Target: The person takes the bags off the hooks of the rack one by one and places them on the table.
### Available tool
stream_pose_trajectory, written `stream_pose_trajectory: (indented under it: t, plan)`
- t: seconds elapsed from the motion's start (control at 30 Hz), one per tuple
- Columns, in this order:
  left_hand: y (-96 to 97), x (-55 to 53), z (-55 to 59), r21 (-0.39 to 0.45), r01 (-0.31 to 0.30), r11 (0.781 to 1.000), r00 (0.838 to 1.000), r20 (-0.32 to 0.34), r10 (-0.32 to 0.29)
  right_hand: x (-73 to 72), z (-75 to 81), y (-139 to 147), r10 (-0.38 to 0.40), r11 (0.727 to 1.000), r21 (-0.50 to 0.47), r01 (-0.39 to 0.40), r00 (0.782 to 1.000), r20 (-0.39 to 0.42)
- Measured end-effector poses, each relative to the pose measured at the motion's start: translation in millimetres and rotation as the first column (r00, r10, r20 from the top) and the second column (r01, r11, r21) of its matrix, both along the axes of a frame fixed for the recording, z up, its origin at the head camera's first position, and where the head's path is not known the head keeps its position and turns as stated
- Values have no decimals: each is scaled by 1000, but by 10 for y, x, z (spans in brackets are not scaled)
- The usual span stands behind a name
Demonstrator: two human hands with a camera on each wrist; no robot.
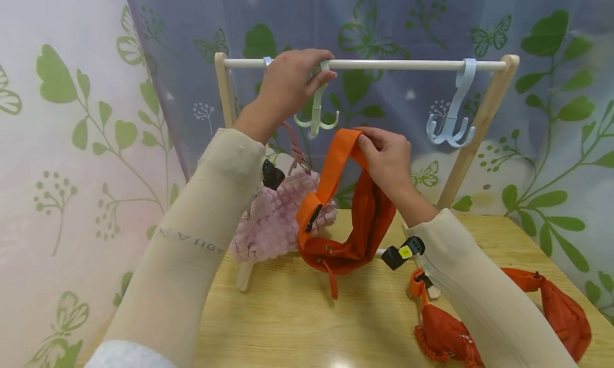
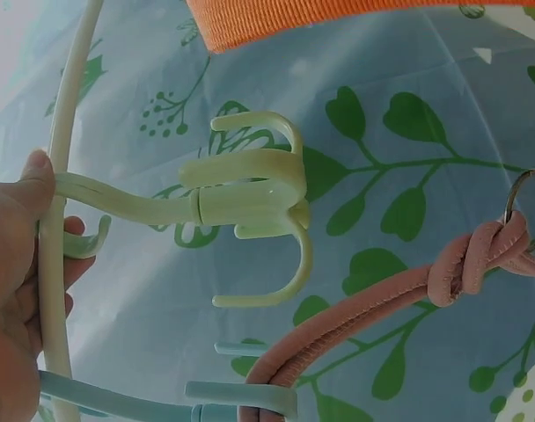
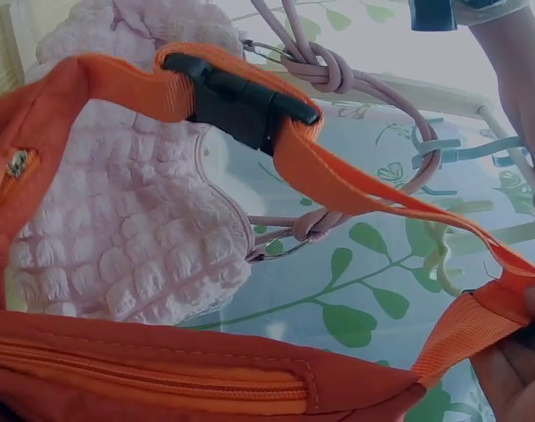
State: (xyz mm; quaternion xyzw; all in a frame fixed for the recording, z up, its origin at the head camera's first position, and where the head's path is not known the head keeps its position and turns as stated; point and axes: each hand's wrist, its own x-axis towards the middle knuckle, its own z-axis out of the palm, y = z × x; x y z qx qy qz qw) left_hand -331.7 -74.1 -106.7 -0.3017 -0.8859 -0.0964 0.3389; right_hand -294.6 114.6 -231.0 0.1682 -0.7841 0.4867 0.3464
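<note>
Toward the desk's (image 1: 297, 325) far edge, green hook (image 1: 316, 109) gripped at rail (image 1: 393, 64) by left hand (image 1: 299, 80), orange bag strap (image 1: 334, 162) pinched by right hand (image 1: 387, 157)

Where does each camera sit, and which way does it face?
Head: worn on the head, facing forward and down at the white rail; both cream sleeves, left hand and right hand show.
Left wrist: on that wrist, facing the green hook; left hand at left edge.
Right wrist: on that wrist, facing the held orange bag and pink bag; right hand at right edge, left forearm above.
Shared: head and left wrist both show the green hook.
</note>
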Motion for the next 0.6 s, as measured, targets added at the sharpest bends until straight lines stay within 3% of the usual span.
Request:
stream_pose_trajectory:
  t: [0.27, 0.6]
  plan:
    - [49, -78, -141, 50, 73, 996, 981, -182, -63, 107, -6, 39, -3, 1000, 3, 3, 1000, 3]
    - [61, -70, -120, -24, 35, 999, 987, -153, -38, 232, 64, 99, 1, 1000, -3, -2, 999, -45]
